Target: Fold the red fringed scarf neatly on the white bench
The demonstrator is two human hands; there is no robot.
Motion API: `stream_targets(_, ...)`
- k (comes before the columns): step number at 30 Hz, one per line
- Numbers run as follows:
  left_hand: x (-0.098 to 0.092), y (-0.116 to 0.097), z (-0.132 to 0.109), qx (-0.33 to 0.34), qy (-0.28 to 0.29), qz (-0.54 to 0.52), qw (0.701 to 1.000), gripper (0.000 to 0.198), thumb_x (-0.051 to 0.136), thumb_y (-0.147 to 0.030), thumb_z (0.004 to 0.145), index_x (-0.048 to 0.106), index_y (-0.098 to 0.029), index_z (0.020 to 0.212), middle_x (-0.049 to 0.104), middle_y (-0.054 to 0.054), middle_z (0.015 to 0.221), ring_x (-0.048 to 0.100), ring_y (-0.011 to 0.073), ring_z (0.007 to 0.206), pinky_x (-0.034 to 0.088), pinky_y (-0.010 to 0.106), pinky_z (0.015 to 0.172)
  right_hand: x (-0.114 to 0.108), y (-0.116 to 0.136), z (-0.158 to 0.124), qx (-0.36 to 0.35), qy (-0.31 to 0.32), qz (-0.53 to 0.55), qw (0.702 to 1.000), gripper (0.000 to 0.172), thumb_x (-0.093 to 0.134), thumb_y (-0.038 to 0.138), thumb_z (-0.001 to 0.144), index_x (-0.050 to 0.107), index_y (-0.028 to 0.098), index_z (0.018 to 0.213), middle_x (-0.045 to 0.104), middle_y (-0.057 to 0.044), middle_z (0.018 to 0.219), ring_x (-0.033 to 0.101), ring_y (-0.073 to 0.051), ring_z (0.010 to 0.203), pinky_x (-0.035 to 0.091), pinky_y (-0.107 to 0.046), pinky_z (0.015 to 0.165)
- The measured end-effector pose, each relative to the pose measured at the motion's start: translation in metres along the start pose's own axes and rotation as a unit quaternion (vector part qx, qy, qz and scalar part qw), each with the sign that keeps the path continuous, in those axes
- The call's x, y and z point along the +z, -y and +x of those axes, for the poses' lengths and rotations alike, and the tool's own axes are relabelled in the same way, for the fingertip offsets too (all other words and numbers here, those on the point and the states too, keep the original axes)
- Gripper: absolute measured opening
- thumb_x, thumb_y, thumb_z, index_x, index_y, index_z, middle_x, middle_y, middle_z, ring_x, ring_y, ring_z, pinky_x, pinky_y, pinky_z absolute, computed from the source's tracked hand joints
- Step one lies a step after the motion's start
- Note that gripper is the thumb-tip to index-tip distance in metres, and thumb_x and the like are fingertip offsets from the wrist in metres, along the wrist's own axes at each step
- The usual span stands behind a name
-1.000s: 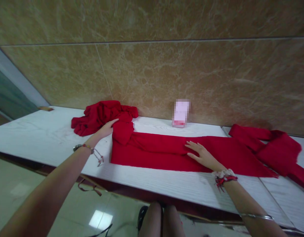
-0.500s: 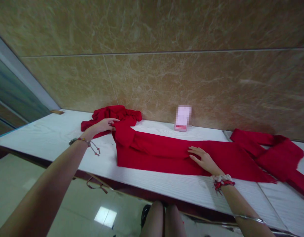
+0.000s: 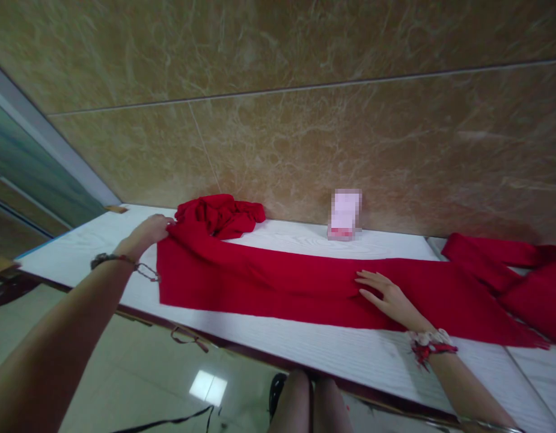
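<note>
A long red scarf [image 3: 278,282] lies along the white tabletop, with a short fringe at its right end. At its upper left corner my left hand [image 3: 152,231] pinches the edge of the cloth and pulls it slightly up. My right hand [image 3: 388,294] rests flat on the middle of the scarf, fingers spread and pressing it down. Soft creases run between the two hands. Behind the left part sits a crumpled heap of red cloth [image 3: 223,211]; where the two meet is hard to make out.
More folded red cloth [image 3: 537,300] lies at the right. A pink and white object [image 3: 344,216], blurred out, leans by the marbled tile wall [image 3: 278,144]. The white table [image 3: 296,349] is narrow, its front edge close to my knees. A brown strap [image 3: 190,340] hangs below that edge.
My left hand has moved left, drawing the scarf's left end out so it reaches farther and lies flatter. My right hand stays on the cloth. The view has shifted slightly.
</note>
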State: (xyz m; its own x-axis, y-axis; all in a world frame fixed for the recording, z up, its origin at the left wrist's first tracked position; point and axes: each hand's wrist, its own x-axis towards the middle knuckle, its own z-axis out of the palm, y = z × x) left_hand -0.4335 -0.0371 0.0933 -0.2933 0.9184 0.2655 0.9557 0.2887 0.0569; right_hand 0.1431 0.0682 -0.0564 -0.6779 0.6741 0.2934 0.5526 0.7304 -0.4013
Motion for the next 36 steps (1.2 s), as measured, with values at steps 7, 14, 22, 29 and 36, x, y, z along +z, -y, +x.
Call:
stream_targets(7, 0.040, -0.079, -0.048, 0.193, 0.139, 0.129, 0.963, 0.074, 0.053, -0.005, 0.059, 0.038, -0.024, 0.129, 0.037, 0.011, 0.136, 0.032, 0.0285, 0.124, 0.029, 0.043, 0.098, 0.004, 0.012, -0.002, -0.068, 0.010, -0.074, 0.995, 0.036, 0.045, 0.037, 0.082, 0.060, 0.019, 0.110, 0.056, -0.011, 0.120, 0.046, -0.026, 0.117, 0.034, -0.051, 0.099)
stream_targets(14, 0.062, -0.141, -0.077, 0.373, 0.209, 0.054, 0.902, 0.044, 0.049, -0.008, 0.072, 0.053, -0.020, 0.114, 0.060, 0.006, 0.109, 0.049, 0.0185, 0.106, 0.029, 0.037, 0.098, 0.010, 0.036, 0.000, -0.130, 0.013, -0.108, 0.986, 0.043, 0.047, 0.032, 0.082, 0.048, 0.023, 0.124, 0.053, -0.009, 0.124, 0.044, -0.025, 0.118, 0.031, -0.053, 0.100)
stream_targets(22, 0.065, -0.131, -0.079, 0.392, 0.166, 0.052, 0.903, 0.013, 0.048, -0.006, 0.072, 0.057, -0.016, 0.075, 0.061, 0.006, 0.090, 0.055, 0.0171, 0.086, 0.040, 0.029, 0.083, 0.024, 0.076, 0.016, -0.205, 0.004, -0.176, 0.963, 0.030, 0.042, 0.017, 0.084, 0.060, 0.021, 0.108, 0.054, -0.010, 0.123, 0.043, -0.025, 0.119, 0.030, -0.052, 0.099)
stream_targets(29, 0.060, -0.131, -0.085, 0.366, 0.180, 0.093, 0.908, 0.024, 0.048, -0.009, 0.075, 0.055, -0.017, 0.096, 0.063, 0.005, 0.088, 0.058, 0.0164, 0.078, 0.042, 0.025, 0.069, 0.035, 0.113, 0.041, -0.211, 0.018, -0.214, 0.954, 0.024, 0.043, 0.008, 0.080, 0.065, 0.015, 0.087, 0.066, -0.011, 0.096, 0.059, -0.022, 0.093, 0.044, -0.040, 0.087)
stream_targets(36, 0.047, -0.125, -0.092, 0.393, 0.100, 0.092, 0.909, 0.011, 0.046, -0.012, 0.078, 0.057, -0.016, 0.079, 0.062, 0.005, 0.084, 0.057, 0.0162, 0.081, 0.041, 0.027, 0.077, 0.037, 0.114, 0.041, -0.076, -0.050, -0.068, 0.993, 0.029, 0.036, 0.010, 0.080, 0.060, 0.018, 0.096, 0.067, -0.008, 0.092, 0.062, -0.019, 0.084, 0.050, -0.034, 0.078)
